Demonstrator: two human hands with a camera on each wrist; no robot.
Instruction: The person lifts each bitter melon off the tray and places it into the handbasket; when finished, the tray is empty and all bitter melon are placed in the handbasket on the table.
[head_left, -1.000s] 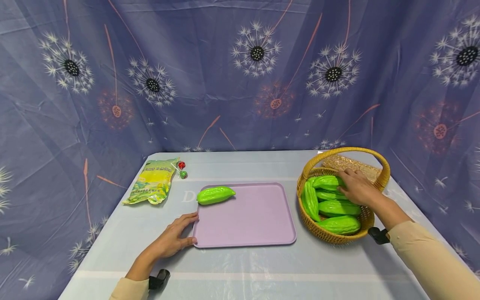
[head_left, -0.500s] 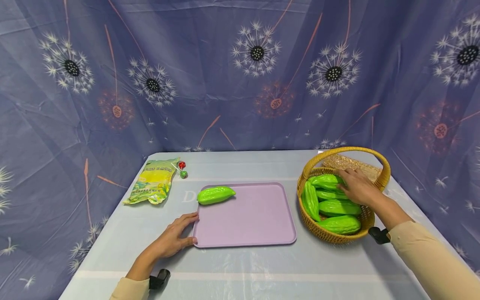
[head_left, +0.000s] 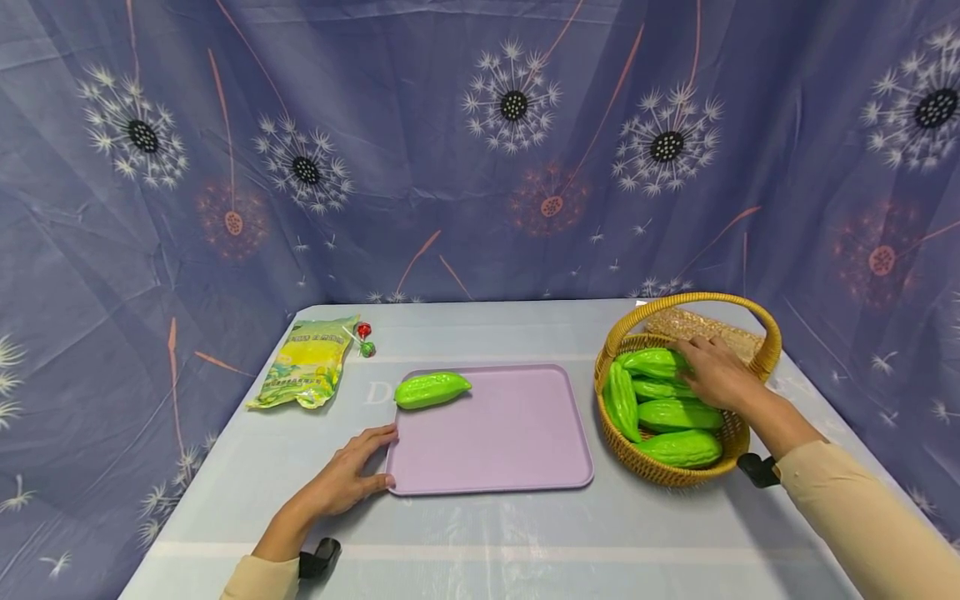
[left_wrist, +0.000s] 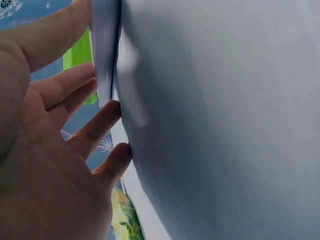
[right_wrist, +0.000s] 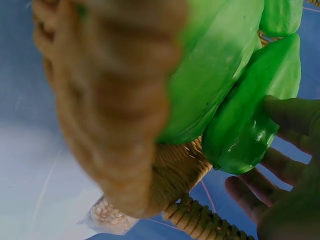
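Observation:
A lilac tray (head_left: 495, 433) lies mid-table with one green bitter melon (head_left: 431, 390) at its far left corner. My left hand (head_left: 348, 471) rests at the tray's left edge, thumb and fingertips touching the rim; in the left wrist view the fingers (left_wrist: 100, 127) look fairly straight. On the right, a woven basket (head_left: 656, 475) with an arched handle holds several bitter melons (head_left: 678, 415). My right hand (head_left: 712, 371) reaches under the handle and grips the rearmost bitter melon (right_wrist: 250, 110), with the thumb on one side and fingers on the other. That melon still lies among the others.
A yellow-green packet (head_left: 303, 362) lies at the far left, beside a red lollipop (head_left: 363, 330) and a green lollipop (head_left: 367, 349). Behind the basket is a clear bag of pale grains (head_left: 708, 329). A blue dandelion-print curtain (head_left: 420, 167) borders the table.

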